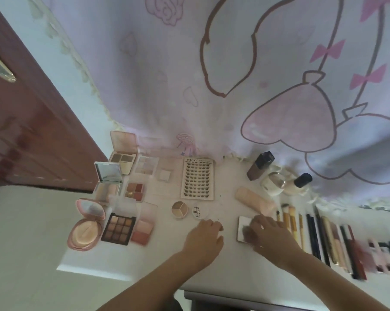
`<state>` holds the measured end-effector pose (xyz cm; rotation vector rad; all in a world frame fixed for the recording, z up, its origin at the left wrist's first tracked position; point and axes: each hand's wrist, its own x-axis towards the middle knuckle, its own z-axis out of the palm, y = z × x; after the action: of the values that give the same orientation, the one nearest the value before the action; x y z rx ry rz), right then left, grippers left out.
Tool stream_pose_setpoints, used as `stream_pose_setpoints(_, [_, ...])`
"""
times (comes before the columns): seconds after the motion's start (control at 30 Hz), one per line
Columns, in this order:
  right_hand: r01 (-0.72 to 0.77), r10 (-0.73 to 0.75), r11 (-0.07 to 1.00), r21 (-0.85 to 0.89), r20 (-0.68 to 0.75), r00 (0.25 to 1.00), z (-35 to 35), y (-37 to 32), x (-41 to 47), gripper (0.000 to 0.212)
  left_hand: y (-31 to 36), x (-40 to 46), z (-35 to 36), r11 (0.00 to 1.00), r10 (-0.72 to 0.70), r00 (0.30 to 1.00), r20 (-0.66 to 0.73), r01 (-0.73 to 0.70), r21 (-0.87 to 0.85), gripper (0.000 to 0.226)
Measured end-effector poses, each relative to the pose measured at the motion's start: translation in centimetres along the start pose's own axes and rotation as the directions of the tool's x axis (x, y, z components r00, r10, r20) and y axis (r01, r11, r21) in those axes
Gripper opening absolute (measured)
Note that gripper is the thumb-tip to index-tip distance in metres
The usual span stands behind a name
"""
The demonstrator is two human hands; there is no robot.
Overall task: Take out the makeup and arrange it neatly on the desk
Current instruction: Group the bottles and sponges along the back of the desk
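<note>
Makeup lies spread on the white desk (223, 272). My right hand (270, 232) rests on a small square mirrored compact (242, 227), fingers curled over its right half. My left hand (204, 239) lies palm down on the desk beside it, fingers bent, holding nothing that I can see. On the left sit open palettes: a dark nine-pan eyeshadow palette (119, 227), a pink cushion compact (85, 230) and a blush (142, 231). A false-lash card (197, 178) lies in the middle. Brushes and pencils (310, 234) line up at the right.
Foundation bottles (260, 166) and a white jar (273, 184) stand at the back right, with a pink tube (254, 200) in front. A pink cartoon-print cloth (212, 86) hangs behind. A brown door (21, 131) is at the left. The desk's front edge (212, 295) is near my arms.
</note>
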<state>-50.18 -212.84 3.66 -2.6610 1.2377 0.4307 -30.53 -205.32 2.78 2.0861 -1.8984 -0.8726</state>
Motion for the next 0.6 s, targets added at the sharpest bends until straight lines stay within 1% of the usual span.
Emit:
stream_pose_setpoints(0.03, [-0.003,0.003,1.000,0.007,-0.018,1.000,0.2,0.1,0.0,0.036,0.7,-0.1,0.8,0.987,-0.071,0.992,0.105,0.085,-0.135,0.034])
stream_pose_setpoints(0.07, [-0.005,0.005,1.000,0.017,-0.040,0.999,0.4,0.2,0.2,0.035,1.0,0.1,1.5,0.957,-0.114,0.981,0.160,0.151,-0.246,0.037])
stream_pose_setpoints(0.13, [0.018,-0.013,0.998,0.060,-0.075,0.997,0.4,0.1,0.4,0.031,1.5,0.1,1.9,0.879,-0.190,0.960,0.207,0.260,-0.399,0.041])
stream_pose_setpoints(0.17, [0.052,-0.043,0.993,0.109,-0.077,0.996,-0.1,-0.2,0.3,0.026,1.6,-0.1,1.7,0.822,-0.206,0.950,0.233,0.298,-0.485,0.044])
stream_pose_setpoints(0.2, [0.078,-0.067,0.981,0.175,-0.064,0.996,-0.6,-0.5,0.2,0.023,1.6,-0.3,1.5,0.746,-0.197,0.945,0.259,0.316,-0.586,0.045])
stream_pose_setpoints(0.23, [0.073,-0.062,0.959,0.274,-0.049,0.997,-1.3,-0.8,0.1,0.027,1.7,-0.7,1.0,0.667,-0.162,0.946,0.280,0.314,-0.675,0.045])
stream_pose_setpoints(0.3, [0.035,-0.047,0.851,0.524,0.010,0.999,-2.8,-2.0,-0.1,0.033,1.5,-1.8,-0.3,0.508,-0.088,0.957,0.277,0.282,-0.814,0.044])
stream_pose_setpoints(0.33, [0.041,-0.066,0.791,0.611,0.018,0.998,-3.6,-2.7,-0.3,0.032,1.2,-2.5,-0.8,0.410,-0.060,0.961,0.269,0.269,-0.871,0.044])
stream_pose_setpoints(0.37, [0.062,-0.092,0.750,0.658,0.010,0.996,-4.4,-3.4,-0.4,0.031,0.9,-3.3,-1.5,0.301,-0.028,0.960,0.278,0.274,-0.913,0.043])
stream_pose_setpoints(0.4, [0.095,-0.122,0.732,0.675,-0.007,0.992,-5.3,-4.2,-0.5,0.032,0.5,-4.0,-2.1,0.188,0.009,0.951,0.309,0.302,-0.934,0.042])
stream_pose_setpoints(0.43, [0.143,-0.157,0.726,0.673,-0.040,0.987,-6.0,-4.8,-0.7,0.033,0.2,-4.8,-2.7,0.085,0.045,0.932,0.359,0.355,-0.931,0.047])
stream_pose_setpoints(0.5, [0.288,-0.257,0.735,0.614,-0.141,0.956,-7.4,-6.0,-0.9,0.035,-0.7,-6.1,-3.3,-0.096,0.103,0.881,0.462,0.471,-0.877,0.069])
stream_pose_setpoints(0.53, [0.363,-0.318,0.741,0.565,-0.181,0.931,-8.1,-6.7,-1.1,0.036,-1.1,-6.6,-3.6,-0.181,0.139,0.868,0.476,0.495,-0.850,0.079])
stream_pose_setpoints(0.57, [0.424,-0.377,0.743,0.519,-0.200,0.905,-8.7,-7.4,-1.4,0.036,-1.5,-7.0,-4.0,-0.241,0.167,0.872,0.459,0.488,-0.839,0.082])
stream_pose_setpoints(0.6, [0.465,-0.425,0.746,0.477,-0.198,0.884,-9.0,-8.2,-1.6,0.037,-1.7,-7.4,-4.7,-0.266,0.178,0.891,0.418,0.452,-0.851,0.077])
